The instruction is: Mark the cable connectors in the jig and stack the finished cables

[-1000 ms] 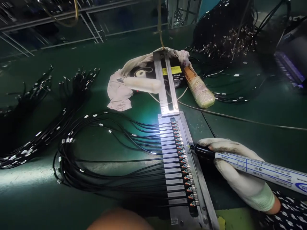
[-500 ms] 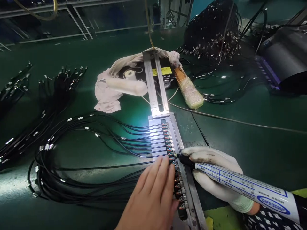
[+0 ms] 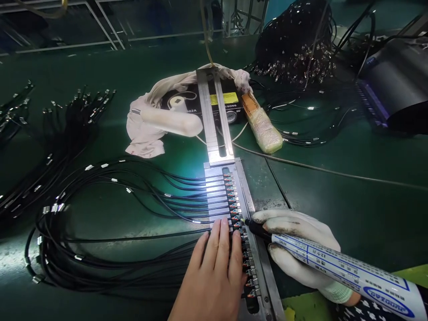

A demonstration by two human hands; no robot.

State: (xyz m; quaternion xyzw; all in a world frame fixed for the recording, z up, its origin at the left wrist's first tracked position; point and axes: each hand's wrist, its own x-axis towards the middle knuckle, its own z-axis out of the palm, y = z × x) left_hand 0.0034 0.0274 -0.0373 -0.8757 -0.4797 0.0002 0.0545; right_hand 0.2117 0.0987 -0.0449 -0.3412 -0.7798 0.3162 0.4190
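My bare left hand (image 3: pixel 212 272) lies flat with fingers spread on the metal fixture (image 3: pixel 214 191) and the cables over it. A row of small connectors (image 3: pixel 234 196) on black cables (image 3: pixel 174 200) sits along the fixture; the hand hides part of the row. In its white glove, my right hand (image 3: pixel 301 249) grips a white glue tube (image 3: pixel 337 263) with blue lettering and a black nozzle. The tube lies tilted, its nozzle tip at the connectors just beyond my left fingertips. Whether the tip touches one I cannot tell.
Behind the fixture, a cloth-wrapped black box (image 3: pixel 194 104) stands with a white rounded rod (image 3: pixel 174 121) and a plastic-wrapped handle (image 3: pixel 264 131). Cable bundles (image 3: pixel 76 116) lie left; a large cable heap (image 3: pixel 294 40) is back right. A thin cord (image 3: pixel 317 167) crosses the right side.
My left fingers have spread apart and shifted slightly on the fixture. The right hand with the glue tube has barely moved. The view has shifted a little.
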